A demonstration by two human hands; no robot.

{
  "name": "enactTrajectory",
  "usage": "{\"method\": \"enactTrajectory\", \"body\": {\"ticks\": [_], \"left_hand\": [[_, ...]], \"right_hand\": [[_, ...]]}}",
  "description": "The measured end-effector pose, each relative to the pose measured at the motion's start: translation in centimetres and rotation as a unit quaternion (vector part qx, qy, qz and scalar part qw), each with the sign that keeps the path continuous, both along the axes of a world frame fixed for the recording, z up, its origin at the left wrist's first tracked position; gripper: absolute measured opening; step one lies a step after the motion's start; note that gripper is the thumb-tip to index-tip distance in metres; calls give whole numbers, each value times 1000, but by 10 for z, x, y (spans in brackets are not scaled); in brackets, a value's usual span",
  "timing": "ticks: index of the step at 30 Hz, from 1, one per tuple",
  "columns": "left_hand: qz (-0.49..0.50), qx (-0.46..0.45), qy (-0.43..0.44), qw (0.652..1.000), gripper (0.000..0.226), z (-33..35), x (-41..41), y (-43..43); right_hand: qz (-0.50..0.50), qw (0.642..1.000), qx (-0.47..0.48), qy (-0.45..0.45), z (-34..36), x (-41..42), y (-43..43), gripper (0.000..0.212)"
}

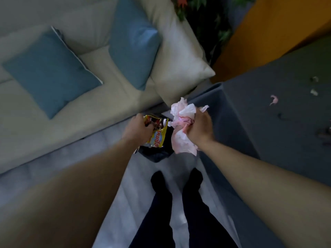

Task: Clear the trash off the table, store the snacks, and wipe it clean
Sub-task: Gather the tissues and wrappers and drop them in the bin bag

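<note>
Holding two items above dark bin (157, 155)
Left hand (138, 130) fingers curled round yellow wrapper (159, 136); right hand (199, 129) fingers clamped on crumpled tissues (180, 120)

Looks like somebody's living room, so a home. There's a pale sofa (111, 86) with two blue cushions (52, 72) and a big cream pillow (179, 56), a leafy plant (202, 15) tucked in the corner behind it, and a table (268, 111) under a grey cloth right beside the sofa. Light grey floor (139, 187) underfoot.
</note>
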State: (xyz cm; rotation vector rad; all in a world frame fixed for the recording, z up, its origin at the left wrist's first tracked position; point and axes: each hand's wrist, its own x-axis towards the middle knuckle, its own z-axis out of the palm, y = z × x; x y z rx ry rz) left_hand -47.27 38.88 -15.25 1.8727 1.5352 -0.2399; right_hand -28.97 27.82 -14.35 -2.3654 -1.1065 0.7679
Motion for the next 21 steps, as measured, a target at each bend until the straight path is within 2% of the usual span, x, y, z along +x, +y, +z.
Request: {"method": "enactTrajectory", "body": {"ticks": [3, 6, 13, 18, 21], "left_hand": [[9, -12, 9, 1000, 39, -47, 1, 3], [36, -28, 14, 999, 38, -97, 0, 5], [95, -67, -16, 993, 53, -203, -1, 3], [106, -142, -73, 981, 66, -252, -4, -1], [72, -170, -86, 979, 75, -265, -9, -3]], "right_hand": [[-7, 1000, -5, 10, -43, -4, 8, 49], [-16, 999, -29, 14, -82, -8, 16, 38], [-7, 998, -66, 20, -181, -12, 27, 39], [-1, 995, -82, 56, -238, -22, 30, 43], [17, 991, -105, 86, -261, -28, 33, 55]]}}
